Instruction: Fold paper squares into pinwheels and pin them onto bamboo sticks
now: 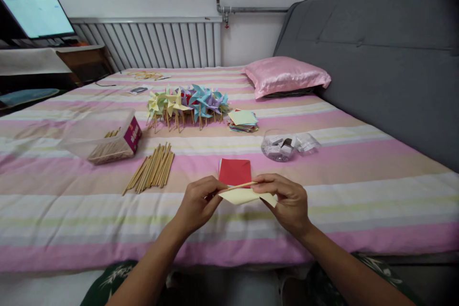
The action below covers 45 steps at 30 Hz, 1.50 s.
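Both hands at 6 o'clock: left hand (198,202) and right hand (287,199) pinch a pale yellow paper (247,196) and thin wooden stick (236,186) together. Red paper (235,171) just beyond. Loose sticks (152,168) at 10, pinwheels (188,103) at 12.

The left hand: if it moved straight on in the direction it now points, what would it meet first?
The left hand points right, toward the right hand. It would probably first meet the pale yellow paper and wooden stick between them, though depth is uncertain.
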Available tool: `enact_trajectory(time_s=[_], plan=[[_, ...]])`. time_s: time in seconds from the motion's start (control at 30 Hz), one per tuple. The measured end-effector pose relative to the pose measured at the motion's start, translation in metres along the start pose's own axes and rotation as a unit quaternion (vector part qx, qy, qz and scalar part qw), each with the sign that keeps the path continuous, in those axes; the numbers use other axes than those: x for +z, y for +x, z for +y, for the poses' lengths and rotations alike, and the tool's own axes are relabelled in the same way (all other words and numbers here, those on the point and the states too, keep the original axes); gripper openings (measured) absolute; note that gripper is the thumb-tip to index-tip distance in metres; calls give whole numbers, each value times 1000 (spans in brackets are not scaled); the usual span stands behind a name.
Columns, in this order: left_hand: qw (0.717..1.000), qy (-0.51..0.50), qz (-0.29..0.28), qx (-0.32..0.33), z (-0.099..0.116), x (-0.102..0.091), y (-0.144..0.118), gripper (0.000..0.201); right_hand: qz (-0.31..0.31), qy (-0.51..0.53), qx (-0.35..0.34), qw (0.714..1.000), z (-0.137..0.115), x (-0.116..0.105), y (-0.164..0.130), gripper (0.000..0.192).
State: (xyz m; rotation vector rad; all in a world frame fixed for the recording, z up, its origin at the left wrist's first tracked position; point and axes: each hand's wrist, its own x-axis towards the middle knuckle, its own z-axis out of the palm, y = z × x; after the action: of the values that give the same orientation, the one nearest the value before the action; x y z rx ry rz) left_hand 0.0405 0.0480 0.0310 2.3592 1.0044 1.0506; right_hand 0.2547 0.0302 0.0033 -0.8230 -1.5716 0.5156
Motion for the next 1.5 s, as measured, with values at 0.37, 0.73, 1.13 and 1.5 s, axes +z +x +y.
enact_trajectory(time_s=[0.37,0.73,1.13,1.5], plan=[[1000,-13,-5,-2,-3,1,-2,17,7,15,-2,1000,0,1,0,20],[1000,-20,-11,-7,-1,1,0,18,2,10,-8,1000,0,0,1,21],[1000,-15,-15,-15,-1,1,-1,18,0,10,-8,1000,-1,0,1,24],[1000,-15,-13,-4,-2,0,-1,16,1,21,-7,1000,1,1,1,26]])
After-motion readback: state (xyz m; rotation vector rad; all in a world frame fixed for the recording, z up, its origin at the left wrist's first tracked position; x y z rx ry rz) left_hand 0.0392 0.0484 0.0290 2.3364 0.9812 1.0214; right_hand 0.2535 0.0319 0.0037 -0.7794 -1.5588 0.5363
